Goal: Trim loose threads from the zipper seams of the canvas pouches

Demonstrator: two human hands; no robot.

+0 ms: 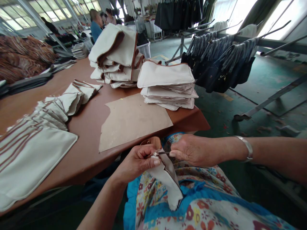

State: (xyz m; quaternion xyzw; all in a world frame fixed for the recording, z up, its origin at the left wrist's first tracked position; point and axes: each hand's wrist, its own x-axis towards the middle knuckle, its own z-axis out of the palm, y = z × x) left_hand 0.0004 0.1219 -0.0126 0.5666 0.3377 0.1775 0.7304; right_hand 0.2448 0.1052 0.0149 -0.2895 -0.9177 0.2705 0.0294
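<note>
Over my lap, my left hand (146, 156) pinches the upper end of a white bag piece (169, 179) with a dark brown edge. The piece hangs down onto a floral apron (192, 201) with blue bands. My right hand (189, 150) is closed around a thin dark metal tool (164, 153). Its tip reaches the white piece beside my left fingers; the exact kind of tool is too small to make out. A tan leather-like part (154, 141) shows just behind my left hand, against the table's edge.
On the brown table (90, 118) lies a cardboard sheet (134, 118). Behind it stand a neat stack of white pieces (168, 80) and a taller pile (115, 54). White brown-edged pieces (35, 153) fan out at left. A metal rack (240, 38) holds dark bags at right. People work far back.
</note>
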